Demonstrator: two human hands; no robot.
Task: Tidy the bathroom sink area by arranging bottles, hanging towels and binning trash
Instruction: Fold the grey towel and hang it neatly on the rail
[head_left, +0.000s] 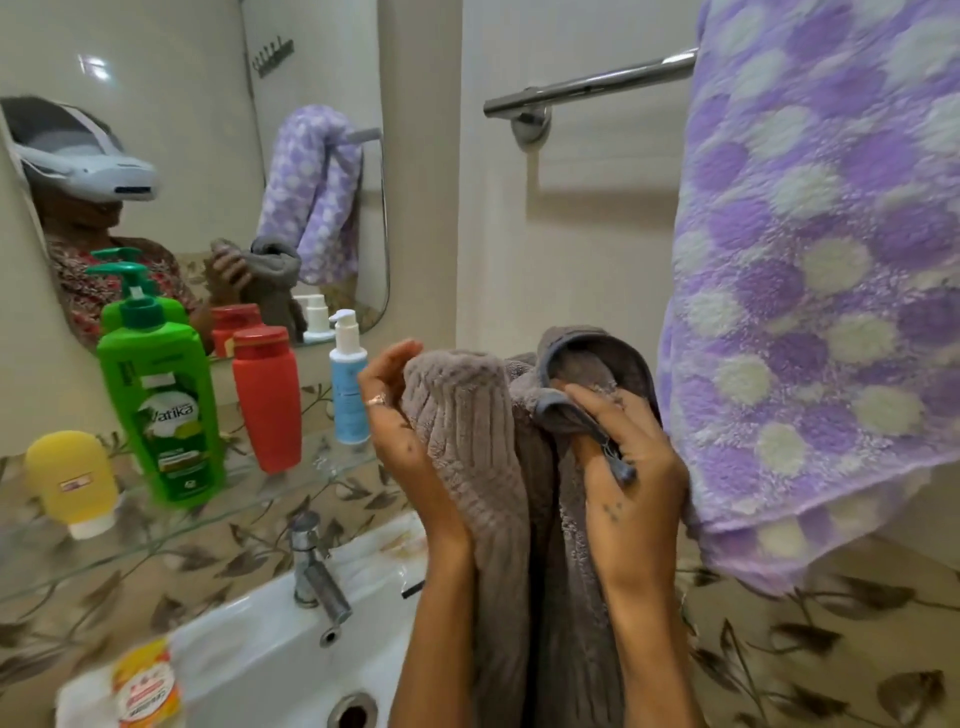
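A grey ribbed towel (467, 441) hangs between both hands above the right side of the sink. My left hand (397, 415) grips its left fold, my right hand (623, 457) pinches its hemmed edge. A purple and white dotted towel (810, 260) is draped over the chrome rail (587, 85) at the upper right. On the glass shelf (249, 493) stand a yellow tube (72, 480), a green pump bottle (161, 395), a red bottle (267, 397) and a small blue pump bottle (348, 379).
The white sink (260, 639) with a chrome tap (314, 571) lies below. A yellow-labelled bottle (145, 686) sits on its left rim. A mirror (208, 156) covers the wall at the left. The left part of the rail is bare.
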